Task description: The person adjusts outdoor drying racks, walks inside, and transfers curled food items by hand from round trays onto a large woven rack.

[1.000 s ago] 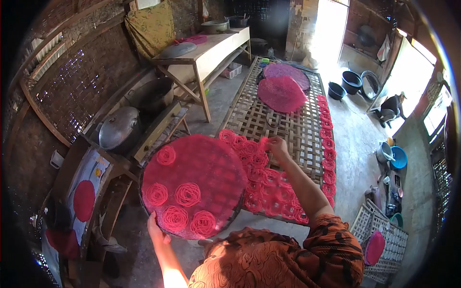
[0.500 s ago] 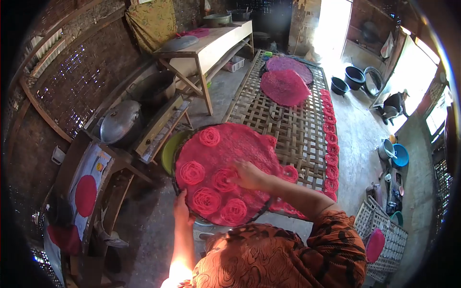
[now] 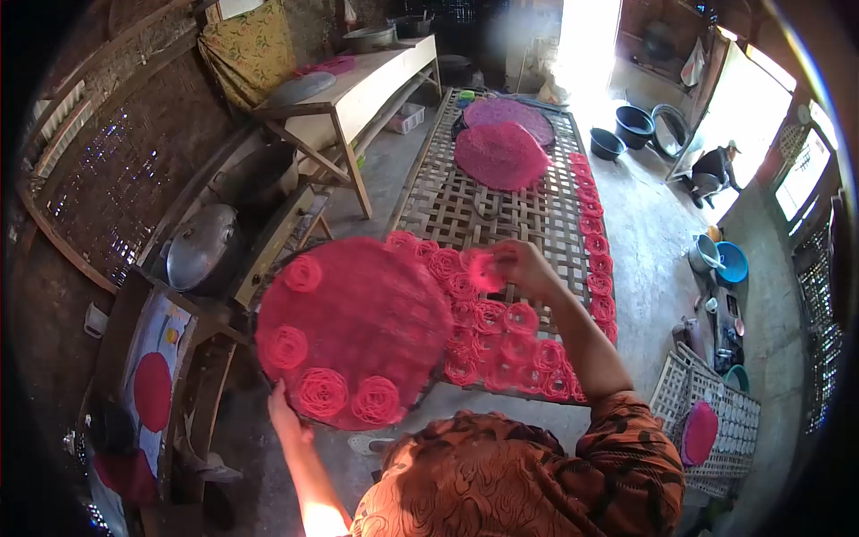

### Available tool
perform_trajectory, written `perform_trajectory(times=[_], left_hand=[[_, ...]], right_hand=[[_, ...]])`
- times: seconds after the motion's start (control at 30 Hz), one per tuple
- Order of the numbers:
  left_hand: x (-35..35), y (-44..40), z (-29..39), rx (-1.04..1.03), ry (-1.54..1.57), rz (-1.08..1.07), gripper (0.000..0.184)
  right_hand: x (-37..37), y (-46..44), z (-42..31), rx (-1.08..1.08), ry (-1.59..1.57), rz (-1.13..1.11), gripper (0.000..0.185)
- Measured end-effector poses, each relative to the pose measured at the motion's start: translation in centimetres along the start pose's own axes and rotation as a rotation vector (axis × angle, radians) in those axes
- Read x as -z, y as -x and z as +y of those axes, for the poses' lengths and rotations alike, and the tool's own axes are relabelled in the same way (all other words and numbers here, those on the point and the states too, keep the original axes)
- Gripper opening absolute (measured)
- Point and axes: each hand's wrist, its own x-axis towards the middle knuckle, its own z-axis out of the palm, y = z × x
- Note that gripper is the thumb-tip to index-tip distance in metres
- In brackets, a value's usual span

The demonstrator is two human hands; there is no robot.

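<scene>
My left hand (image 3: 291, 419) is closed on the near-left edge of a round tray (image 3: 358, 309) with a flat red-pink surface, tilted beside the bamboo rack. Several round coils of thin pink strands (image 3: 323, 393) lie on it, toward its left and near sides. Over the woven bamboo rack (image 3: 431, 199), my right hand (image 3: 523, 267) pinches one pink coil (image 3: 483, 270), which is blurred by motion. Below and around that hand, more pink coils (image 3: 489, 316) lie side by side on the rack's near end. A single line of coils (image 3: 593, 225) runs along its right edge.
A pink round sheet (image 3: 501, 157) and a purple one lie at the rack's far end. To the left stand a long table (image 3: 385, 76) and a lidded metal pot (image 3: 202, 246). Dark basins (image 3: 634, 125) and a crouching person (image 3: 713, 174) are at the right.
My right hand has lifted a pink coil off the tray and carried it right, over the rack. The tray and my left hand have shifted left, uncovering more coils on the rack.
</scene>
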Motion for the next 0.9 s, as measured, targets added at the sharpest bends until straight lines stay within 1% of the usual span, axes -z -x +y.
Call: perform_trajectory(times=[0.1, 0.17, 0.2, 0.23, 0.27, 0.3, 0.33, 0.37, 0.4, 0.43, 0.47, 0.5, 0.53, 0.57, 0.63, 0.67, 0.73, 0.77, 0.83, 0.87, 0.9], left_hand=[[-0.4, 0.4, 1.3, -0.034, 0.045, -0.009, 0.034], [-0.5, 0.3, 0.8, -0.031, 0.052, -0.045, 0.036], [-0.8, 0.4, 0.4, -0.021, 0.033, -0.047, 0.037], [-1.2, 0.6, 0.2, -0.011, 0.013, -0.049, 0.038], [-1.9, 1.1, 0.2, 0.037, 0.011, -0.072, 0.040], [-2.5, 1.5, -0.2, 0.035, 0.011, -0.071, 0.040], [-3.1, 1.9, -0.7, 0.087, 0.015, -0.099, 0.040], [-3.8, 2.2, -1.2, 0.139, 0.019, -0.127, 0.041], [-4.3, 2.2, -1.8, 0.222, 0.053, -0.174, 0.039], [-4.5, 1.7, -3.0, 0.222, 0.050, -0.173, 0.039], [-4.6, 1.0, -4.5, 0.270, 0.053, -0.249, 0.037], [-4.9, 0.9, -5.4, 0.319, 0.055, -0.327, 0.036], [-6.0, 1.5, -5.4, 0.326, 0.048, -0.373, 0.032], [-6.9, 2.0, -5.4, 0.328, 0.043, -0.382, 0.032], [-8.2, 2.6, -5.3, 0.318, -0.071, -0.497, 0.037], [-8.7, 2.6, -5.4, 0.320, -0.065, -0.537, 0.037], [-9.4, 2.7, -5.1, 0.310, -0.061, -0.568, 0.037], [-9.7, 2.8, -4.9, 0.305, -0.056, -0.597, 0.037], [-9.7, 2.6, -5.0, 0.304, -0.072, -0.599, 0.037], [-9.7, 2.5, -5.0, 0.305, -0.087, -0.607, 0.037], [-9.2, 2.2, -4.8, 0.304, -0.088, -0.609, 0.037]], right_hand=[[1.6, -0.6, 2.6, -0.044, -0.067, 0.051, 0.034], [1.9, -0.5, 5.0, -0.268, -0.209, 0.120, 0.033], [2.5, -0.8, 7.4, -0.268, -0.210, 0.118, 0.033], [3.2, -1.3, 10.2, -0.203, 0.052, 0.054, 0.034], [2.9, -1.2, 9.7, -0.133, 0.313, -0.010, 0.036], [2.7, -1.1, 9.3, -0.131, 0.312, -0.011, 0.036], [2.5, -0.9, 8.9, -0.073, 0.551, 0.028, 0.036], [1.6, -0.4, 6.8, -0.013, 0.790, 0.069, 0.037], [0.7, -0.3, 5.0, -0.012, 0.788, 0.068, 0.037], [-0.3, -0.3, 3.3, 0.203, 0.708, 0.089, 0.037], [-1.3, -0.6, 1.7, 0.417, 0.623, 0.113, 0.037], [-2.2, -0.9, 0.3, 0.448, 0.571, 0.001, 0.037], [-2.9, -1.3, -0.6, 0.477, 0.520, -0.109, 0.037], [-3.6, -1.9, -0.7, 0.475, 0.521, -0.099, 0.037], [-4.6, -2.9, -0.8, 0.799, 0.974, -0.184, 0.036], [-4.6, -3.0, -1.0, 0.801, 0.975, -0.178, 0.036], [-4.9, -3.2, -1.5, 0.909, 1.060, -0.255, 0.034], [-4.7, -3.3, -1.8, 0.911, 1.058, -0.255, 0.034], [-3.9, -3.7, -2.5, 0.722, 1.238, -0.303, 0.026], [-3.1, -3.8, -2.4, 0.722, 1.237, -0.302, 0.026], [-1.9, -3.7, -2.1, 0.662, 1.046, -0.178, 0.022]])
